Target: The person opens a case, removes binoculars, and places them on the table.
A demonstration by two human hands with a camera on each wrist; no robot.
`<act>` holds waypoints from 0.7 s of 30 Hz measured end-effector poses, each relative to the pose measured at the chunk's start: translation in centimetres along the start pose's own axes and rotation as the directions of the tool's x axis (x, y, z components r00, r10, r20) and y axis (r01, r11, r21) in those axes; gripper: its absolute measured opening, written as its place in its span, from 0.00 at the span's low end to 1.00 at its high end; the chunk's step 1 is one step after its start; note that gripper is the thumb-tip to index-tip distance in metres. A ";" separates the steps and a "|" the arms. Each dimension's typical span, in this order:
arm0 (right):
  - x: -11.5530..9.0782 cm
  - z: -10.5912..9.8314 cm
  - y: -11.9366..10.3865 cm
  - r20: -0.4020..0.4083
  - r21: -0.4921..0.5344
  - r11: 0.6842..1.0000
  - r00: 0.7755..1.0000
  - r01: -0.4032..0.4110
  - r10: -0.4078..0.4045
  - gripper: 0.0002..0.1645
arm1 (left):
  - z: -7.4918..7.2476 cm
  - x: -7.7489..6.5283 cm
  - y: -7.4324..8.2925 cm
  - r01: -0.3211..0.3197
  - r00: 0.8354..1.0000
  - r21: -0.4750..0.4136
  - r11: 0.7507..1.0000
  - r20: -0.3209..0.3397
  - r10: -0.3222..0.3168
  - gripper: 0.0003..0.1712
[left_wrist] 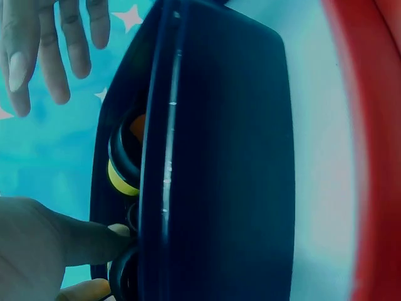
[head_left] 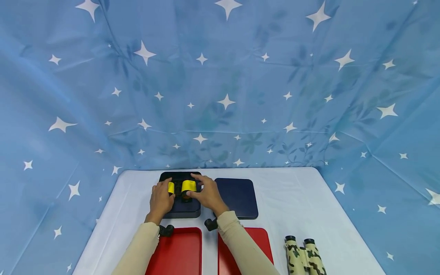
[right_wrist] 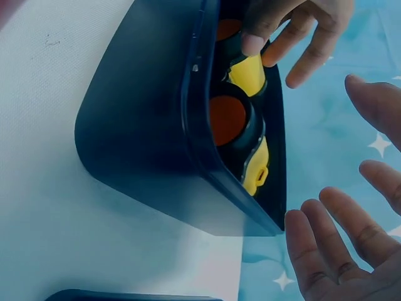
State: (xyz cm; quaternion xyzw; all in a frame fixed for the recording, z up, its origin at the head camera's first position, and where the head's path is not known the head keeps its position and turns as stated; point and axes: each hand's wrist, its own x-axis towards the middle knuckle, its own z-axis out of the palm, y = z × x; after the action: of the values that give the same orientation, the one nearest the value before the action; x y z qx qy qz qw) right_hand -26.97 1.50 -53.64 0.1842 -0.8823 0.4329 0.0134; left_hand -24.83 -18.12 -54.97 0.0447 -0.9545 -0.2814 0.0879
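Note:
Yellow-and-black binoculars [head_left: 188, 185] lie inside a dark blue tray [head_left: 182, 211] at the back left of the table. My left hand [head_left: 161, 197] holds their left barrel, its thumb [left_wrist: 103, 241] on the inner side near the middle of the binoculars. Over the right barrel hovers my right hand [head_left: 207, 194], with thumb and fingers spread wide. In the right wrist view this right hand [right_wrist: 351, 244] is apart from the binoculars, and orange lenses [right_wrist: 227, 120] show above the tray's wall.
Beside the tray lies a second dark blue tray [head_left: 237, 196]. Two red trays, left [head_left: 177, 248] and right [head_left: 258, 238], sit nearer, partly under my forearms. Camouflage binoculars [head_left: 304, 256] rest at the front right. A blue star-patterned curtain [head_left: 220, 114] surrounds the white table [head_left: 292, 206].

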 end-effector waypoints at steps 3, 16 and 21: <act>0.2 0.2 0.1 0.009 -0.005 1.000 1.000 -0.002 0.002 0.41 | 0.0 -0.1 0.0 0.003 1.000 0.005 1.000 -0.002 -0.003 0.39; 0.6 0.9 1.0 0.035 -0.040 0.998 0.998 -0.048 0.049 0.40 | -0.1 0.0 0.5 0.003 0.999 -0.006 1.000 0.047 -0.003 0.43; 0.5 1.3 1.1 0.043 -0.045 0.997 0.997 -0.065 0.067 0.40 | 0.0 0.1 0.3 0.024 0.996 0.014 1.000 0.083 -0.025 0.45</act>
State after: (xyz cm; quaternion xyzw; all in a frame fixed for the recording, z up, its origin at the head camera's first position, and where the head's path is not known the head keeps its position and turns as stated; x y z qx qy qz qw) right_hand -27.68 0.95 -55.22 0.1643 -0.8973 0.4094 -0.0163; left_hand -24.95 -17.91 -54.77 0.0451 -0.9586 -0.2776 0.0442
